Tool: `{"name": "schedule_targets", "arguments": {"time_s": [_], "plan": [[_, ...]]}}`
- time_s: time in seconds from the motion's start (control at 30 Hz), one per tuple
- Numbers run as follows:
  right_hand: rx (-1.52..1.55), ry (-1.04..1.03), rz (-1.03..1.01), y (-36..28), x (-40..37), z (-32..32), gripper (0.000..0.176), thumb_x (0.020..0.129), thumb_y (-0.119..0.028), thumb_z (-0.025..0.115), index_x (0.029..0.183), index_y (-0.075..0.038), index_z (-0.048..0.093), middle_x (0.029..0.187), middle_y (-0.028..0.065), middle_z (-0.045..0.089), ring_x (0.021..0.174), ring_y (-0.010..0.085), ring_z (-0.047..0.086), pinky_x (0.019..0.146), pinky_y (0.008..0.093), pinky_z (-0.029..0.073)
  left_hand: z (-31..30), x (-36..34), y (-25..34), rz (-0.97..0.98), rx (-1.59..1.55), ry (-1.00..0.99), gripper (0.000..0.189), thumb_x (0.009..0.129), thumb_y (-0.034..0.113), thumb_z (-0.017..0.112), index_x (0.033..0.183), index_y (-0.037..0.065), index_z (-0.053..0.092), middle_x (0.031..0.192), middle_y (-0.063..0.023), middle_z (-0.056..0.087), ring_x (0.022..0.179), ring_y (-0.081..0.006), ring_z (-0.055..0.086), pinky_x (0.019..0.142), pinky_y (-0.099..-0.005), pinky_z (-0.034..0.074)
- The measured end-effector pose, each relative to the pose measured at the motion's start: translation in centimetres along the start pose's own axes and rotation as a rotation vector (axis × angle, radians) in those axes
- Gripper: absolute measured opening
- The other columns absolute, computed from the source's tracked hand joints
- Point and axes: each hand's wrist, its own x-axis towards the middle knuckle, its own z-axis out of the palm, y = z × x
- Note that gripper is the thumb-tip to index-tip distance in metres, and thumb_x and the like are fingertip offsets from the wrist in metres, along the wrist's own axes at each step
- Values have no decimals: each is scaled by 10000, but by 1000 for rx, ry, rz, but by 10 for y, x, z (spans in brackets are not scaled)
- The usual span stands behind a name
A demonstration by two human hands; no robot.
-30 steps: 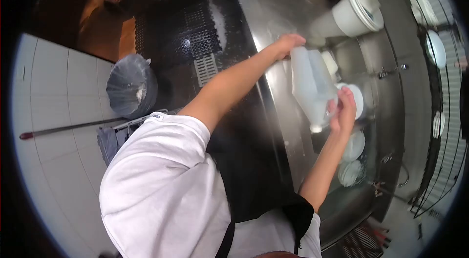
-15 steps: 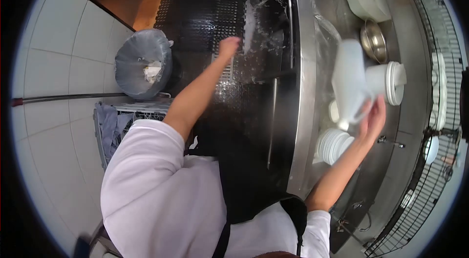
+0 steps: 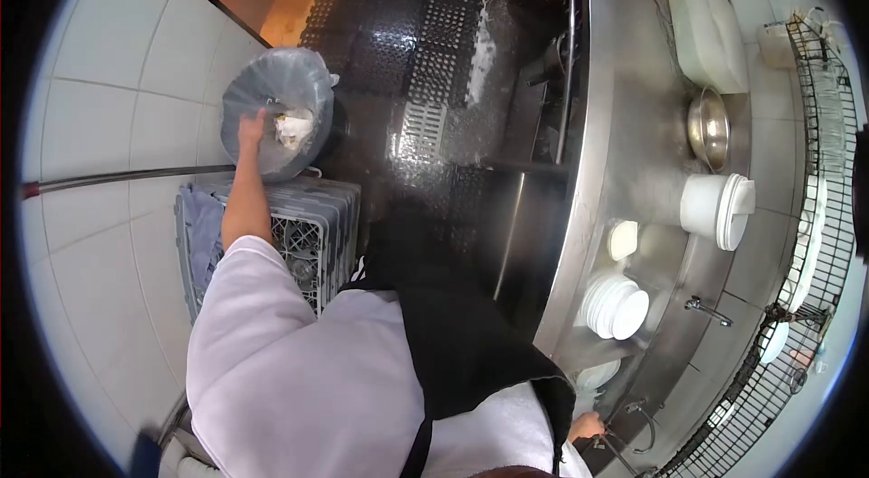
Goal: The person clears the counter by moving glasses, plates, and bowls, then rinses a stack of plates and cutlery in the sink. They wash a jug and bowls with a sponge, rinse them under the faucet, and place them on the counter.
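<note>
My left hand (image 3: 253, 129) is over the bin (image 3: 233, 98) lined with a clear bag, its fingers apart, beside white waste (image 3: 293, 128). Low at the right, my right hand (image 3: 587, 426) is closed beside a curved tap (image 3: 648, 431); what it grips, if anything, is too small to name. On the steel counter (image 3: 625, 143) stand a stack of white plates (image 3: 615, 308) and a small pale container (image 3: 623, 241). A translucent dish (image 3: 598, 376) lies between the stack and my right hand.
A steel bowl (image 3: 708, 129), white tubs (image 3: 715, 210) and a large white container (image 3: 708, 34) stand along the counter's back. Grey dish racks (image 3: 317, 206) with a cloth (image 3: 201, 229) are below the bin. Another tap (image 3: 708, 310) and a wire shelf (image 3: 760, 378) are at the right.
My left hand has moved left, from above the floor mat to the bin. My right hand has moved down toward the tap and no longer holds the blurred white object.
</note>
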Motion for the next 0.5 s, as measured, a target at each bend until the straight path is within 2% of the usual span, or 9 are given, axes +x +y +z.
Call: {"name": "schedule_targets", "arguments": {"time_s": [0.1, 0.23, 0.27, 0.3, 0.33, 0.4, 0.43, 0.47, 0.5], "plan": [[2, -173, -80, -26, 17, 14, 232, 758, -229, 572, 825, -12, 621, 756, 184, 626, 684, 346, 619, 620, 418, 485, -27, 16, 0, -36, 95, -54, 585, 866, 457, 480, 1205, -18, 521, 1038, -280, 598, 1038, -384, 560, 895, -421, 429], [-11, -413, -253, -84, 57, 40, 378, 759, -326, 555, 884, 13, 662, 889, 202, 646, 818, 385, 614, 730, 448, 480, -63, 9, 0, -55, -155, -141, 456, 850, 399, 532, 1123, 40, 601, 1060, -215, 612, 987, -352, 591, 869, -401, 446], [234, -262, -237, -123, 62, 42, 367, 772, -307, 558, 939, 10, 638, 956, 192, 636, 867, 374, 601, 763, 438, 468, -72, 2, 7, -88, -234, -174, 421, 845, 380, 545, 1101, 54, 618, 1059, -199, 617, 975, -341, 599, 863, -395, 450], [436, -186, -262, -169, 66, 31, 348, 790, -284, 568, 966, 10, 624, 958, 176, 635, 865, 338, 600, 770, 415, 467, -81, -5, 9, -121, -315, -208, 386, 840, 361, 559, 1078, 68, 635, 1058, -183, 622, 963, -329, 606, 856, -389, 454], [650, -178, -298, -228, 66, 2, 331, 807, -261, 578, 994, 11, 611, 960, 161, 633, 864, 303, 598, 777, 392, 467, -88, -11, 5, -63, -298, -190, 371, 837, 346, 567, 1083, 76, 635, 1046, -179, 627, 953, -319, 613, 851, -383, 457], [999, -280, -394, -338, 61, -59, 306, 842, -214, 597, 1049, 12, 584, 964, 130, 630, 862, 232, 595, 790, 346, 467, -102, -26, -5, 52, -259, -159, 345, 832, 315, 584, 1092, 94, 635, 1024, -172, 639, 931, -298, 626, 842, -371, 462], [1263, -356, -474, -385, 61, -53, 294, 882, -204, 566, 1084, 9, 561, 989, 118, 623, 881, 212, 592, 790, 341, 473, -115, -38, -3, 31, -249, -96, 352, 828, 319, 594, 1093, 91, 635, 1017, -166, 643, 939, -286, 628, 855, -367, 459], [1309, -572, -476, -433, 43, -100, 306, 906, -198, 542, 1135, 5, 528, 1026, 120, 608, 910, 218, 591, 813, 343, 478, -132, -59, 4, 8, -236, -33, 359, 824, 324, 605, 1094, 88, 635, 1010, -161, 648, 947, -273, 629, 867, -362, 455], [1317, -596, -492, -442, 41, -95, 306, 906, -198, 542, 1135, 5, 528, 1026, 120, 608, 910, 218, 591, 813, 343, 478, -157, -88, 18, -19, -221, 32, 367, 819, 328, 616, 1094, 86, 635, 1003, -156, 652, 955, -260, 630, 880, -358, 451]]}}
